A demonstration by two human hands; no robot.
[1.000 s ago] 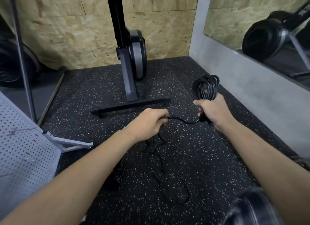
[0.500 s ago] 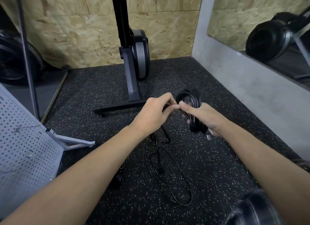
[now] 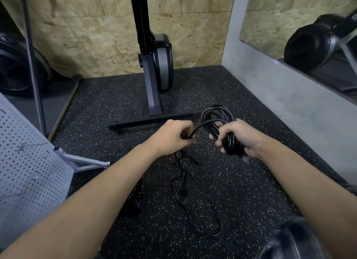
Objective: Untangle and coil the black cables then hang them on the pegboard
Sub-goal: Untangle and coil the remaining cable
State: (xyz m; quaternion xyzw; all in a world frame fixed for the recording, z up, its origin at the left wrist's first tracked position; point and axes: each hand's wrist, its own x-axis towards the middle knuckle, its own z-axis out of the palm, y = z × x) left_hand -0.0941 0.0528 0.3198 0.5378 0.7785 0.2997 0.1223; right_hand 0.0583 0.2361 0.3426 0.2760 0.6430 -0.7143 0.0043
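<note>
The right hand (image 3: 240,138) grips the coil (image 3: 222,123); the left hand (image 3: 172,136) pinches the limp, springy cable (image 3: 195,206) trailing on the floor (image 3: 251,191).

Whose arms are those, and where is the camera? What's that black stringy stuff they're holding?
The camera sits on a person's head, looking down, so you see their own two arms. There is only this one view. The right hand grips a coil of black cable, wound in loops. The left hand pinches the next stretch of that cable, which leads from the coil. The rest trails loose on the speckled black floor below the hands. At the left stands a grey pegboard full of holes, where the cables are to hang. Behind, by the wooden wall, stands a dark gym machine.
</note>
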